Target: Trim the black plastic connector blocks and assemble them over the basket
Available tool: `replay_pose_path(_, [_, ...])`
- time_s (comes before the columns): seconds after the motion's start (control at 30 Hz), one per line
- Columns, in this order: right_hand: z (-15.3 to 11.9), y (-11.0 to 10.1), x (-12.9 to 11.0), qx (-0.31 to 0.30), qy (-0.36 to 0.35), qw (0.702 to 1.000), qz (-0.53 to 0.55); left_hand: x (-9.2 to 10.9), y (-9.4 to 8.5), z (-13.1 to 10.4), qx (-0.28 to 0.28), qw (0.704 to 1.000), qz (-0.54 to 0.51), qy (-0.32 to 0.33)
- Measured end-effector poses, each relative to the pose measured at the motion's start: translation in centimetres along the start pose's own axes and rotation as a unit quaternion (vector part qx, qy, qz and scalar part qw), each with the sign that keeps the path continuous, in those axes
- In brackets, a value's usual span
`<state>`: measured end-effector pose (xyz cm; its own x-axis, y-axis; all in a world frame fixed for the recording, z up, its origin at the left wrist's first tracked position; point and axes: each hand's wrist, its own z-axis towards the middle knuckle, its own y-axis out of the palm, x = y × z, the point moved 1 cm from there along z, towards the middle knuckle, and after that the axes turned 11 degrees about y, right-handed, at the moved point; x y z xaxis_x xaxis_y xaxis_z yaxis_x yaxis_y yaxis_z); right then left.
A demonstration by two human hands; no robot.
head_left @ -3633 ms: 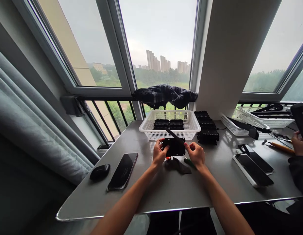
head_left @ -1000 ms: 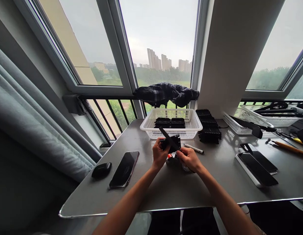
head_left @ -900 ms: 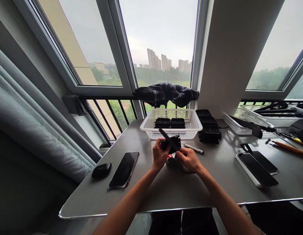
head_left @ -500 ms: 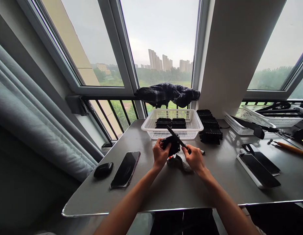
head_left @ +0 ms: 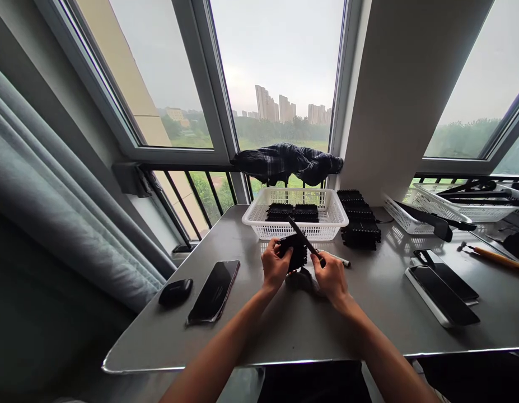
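Observation:
My left hand is closed around a black toothed plastic piece, tilted above the table. In my right hand is a narrow, flat dark file, gripped at its lower end. The file slants up to the left across the piece's upper right edge; whether they touch is hard to tell. Beneath both hands lies a dark crumpled item, partly hidden. A white marker pen rests just behind my right hand, which covers part of it.
Beyond my hands stands a white basket holding similar black pieces. More black pieces sit to its right. Phones lie on both sides, with a black mouse-shaped object at left and a hammer at right.
The file has shifted slightly to the right along the black piece. My right hand has moved a little down and left, and more of the marker pen shows. My left hand keeps its hold.

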<state>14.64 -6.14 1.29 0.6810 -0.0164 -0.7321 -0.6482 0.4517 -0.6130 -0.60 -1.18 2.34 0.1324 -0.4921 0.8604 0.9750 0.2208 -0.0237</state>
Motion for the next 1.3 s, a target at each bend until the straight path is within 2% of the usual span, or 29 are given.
replay_pose_path(0.3, [-0.3,0.4,-0.2,-0.001,-0.005,1.000,0.019,0.1,0.0,0.0,0.003,1.000,-0.003,0.010])
replay_pose_path(0.43, [-0.1,0.1,-0.3,-0.003,0.001,0.997,0.073,-0.1,0.0,0.1,0.016,1.000,-0.007,0.011])
replay_pose_path(0.5, [0.1,0.2,-0.3,-0.042,0.012,0.991,0.127,-0.2,-0.1,0.2,0.023,1.000,-0.011,0.015])
replay_pose_path(0.67, [-0.2,0.6,-0.6,-0.213,0.004,0.953,0.214,-0.5,0.0,0.2,0.009,0.999,-0.029,0.021])
replay_pose_path(0.73, [-0.4,0.7,-0.8,-0.254,0.001,0.944,0.210,-0.7,0.1,0.1,-0.001,0.999,-0.044,0.021])
replay_pose_path(0.83, [-0.6,0.8,-1.0,-0.281,0.006,0.938,0.204,-1.0,0.2,0.0,-0.014,0.998,-0.064,0.019])
replay_pose_path(1.17, [0.0,0.1,-0.7,-0.183,0.005,0.972,0.146,-0.2,0.1,-0.1,0.000,0.999,-0.034,0.013])
replay_pose_path(1.3, [0.3,-0.3,-0.6,-0.099,0.002,0.990,0.097,-0.2,-0.2,0.1,0.015,1.000,-0.026,-0.001])
